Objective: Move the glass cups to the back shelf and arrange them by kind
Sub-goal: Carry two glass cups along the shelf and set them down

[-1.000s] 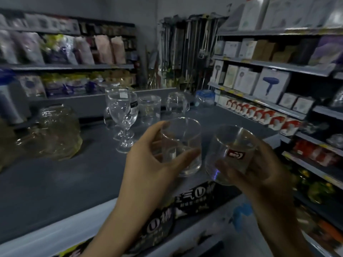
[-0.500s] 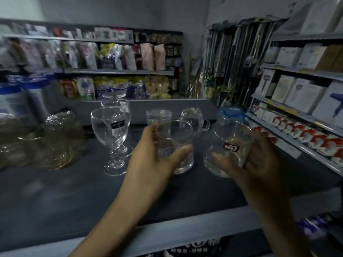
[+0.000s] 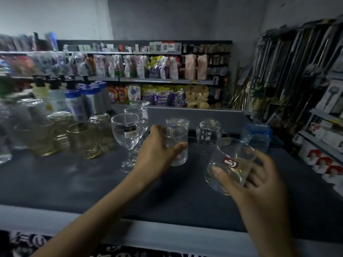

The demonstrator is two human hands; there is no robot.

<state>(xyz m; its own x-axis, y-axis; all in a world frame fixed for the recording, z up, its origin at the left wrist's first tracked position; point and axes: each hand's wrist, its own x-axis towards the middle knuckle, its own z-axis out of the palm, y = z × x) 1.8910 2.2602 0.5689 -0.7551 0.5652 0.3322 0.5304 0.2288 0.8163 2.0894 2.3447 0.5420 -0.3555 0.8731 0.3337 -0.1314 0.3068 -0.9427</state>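
Glass, clear and straight-sided, the tumbler (image 3: 175,145) stands upright in the left hand (image 3: 157,154), whose thumb and fingers curl round its side. Its base is low over the dark grey shelf top (image 3: 74,182), though I cannot tell whether it touches. To its right, the right hand (image 3: 259,186) grips a rounded cup (image 3: 230,164) with a red label, tilted and held clear of the surface, thumb across its base and fingers wrapped behind. Just left of the tumbler stand two stemmed glasses (image 3: 127,134), one behind the other. A second tumbler (image 3: 178,121) sits directly behind the held one, with an upturned mug (image 3: 208,134) beside it. Amber glasses (image 3: 83,140) cluster farther left, and a blue-lidded container (image 3: 257,134) stands at the right rear.
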